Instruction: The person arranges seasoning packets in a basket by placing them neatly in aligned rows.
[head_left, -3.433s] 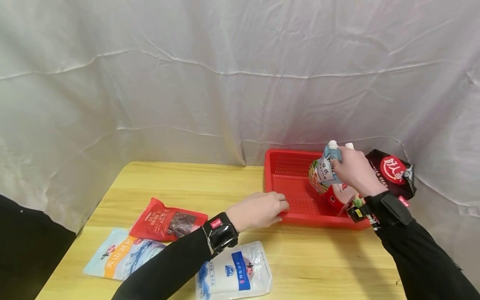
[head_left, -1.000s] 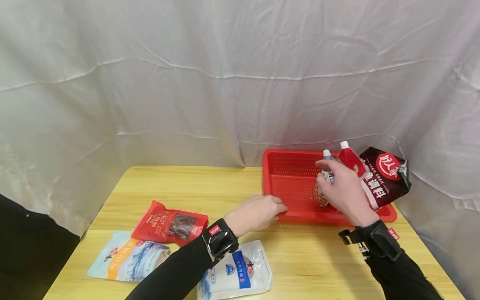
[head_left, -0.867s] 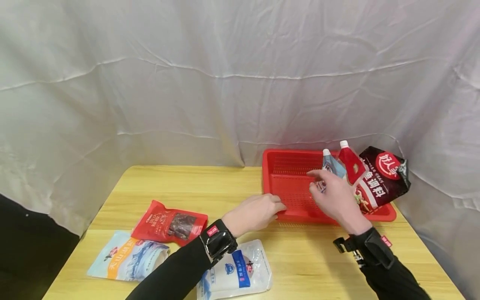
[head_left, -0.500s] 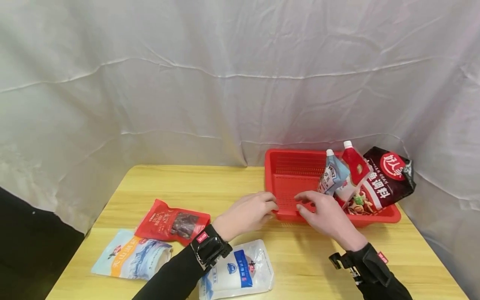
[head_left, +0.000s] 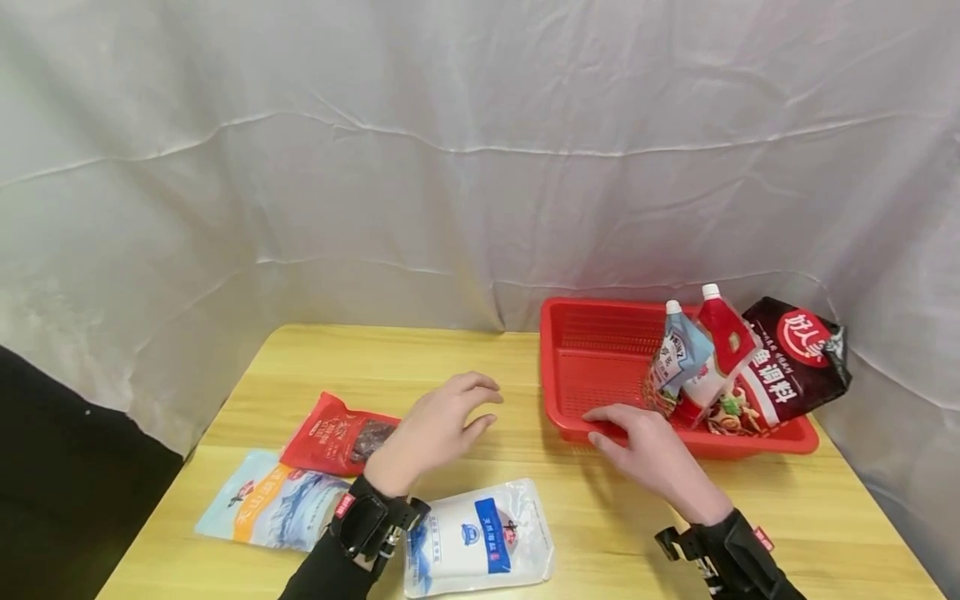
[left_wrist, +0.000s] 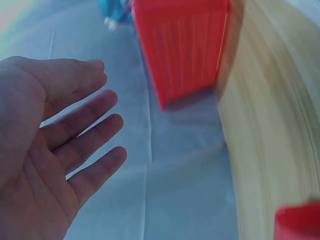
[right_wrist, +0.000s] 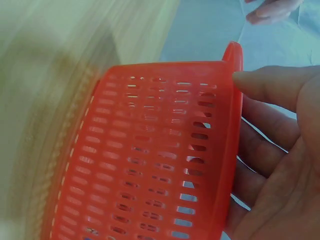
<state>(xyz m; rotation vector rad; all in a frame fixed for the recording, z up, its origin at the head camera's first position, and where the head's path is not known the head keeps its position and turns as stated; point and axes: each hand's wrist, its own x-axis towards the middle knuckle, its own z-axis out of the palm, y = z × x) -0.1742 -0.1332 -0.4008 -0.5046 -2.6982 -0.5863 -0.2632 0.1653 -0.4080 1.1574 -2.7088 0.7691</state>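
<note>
Red basket (head_left: 600, 367) sits at the far right end of a pale wooden bench (head_left: 525, 367), with a wrinkled white cloth (head_left: 450, 167) hanging as a backdrop behind it. The right hand (head_left: 637, 437) rests on the basket's near rim; in the right wrist view its thumb lies against the rim edge and its fingers (right_wrist: 270, 125) reach along the outside wall, only loosely bent. The left hand (head_left: 438, 421) hovers above the bench to the left of the basket, apart from it, fingers (left_wrist: 90, 130) spread and relaxed, holding nothing. Inside the basket, against its right end, a blue sauce pouch (head_left: 678, 358) and a red sauce pouch (head_left: 720, 342) lean upright beside a dark seasoning bag (head_left: 795, 367). Left of the basket, a red snack packet (head_left: 333, 429) lies partly under the left hand, with a pale blue packet (head_left: 262, 500) and a white salt bag (head_left: 480, 537) nearer the bench's front edge.
</note>
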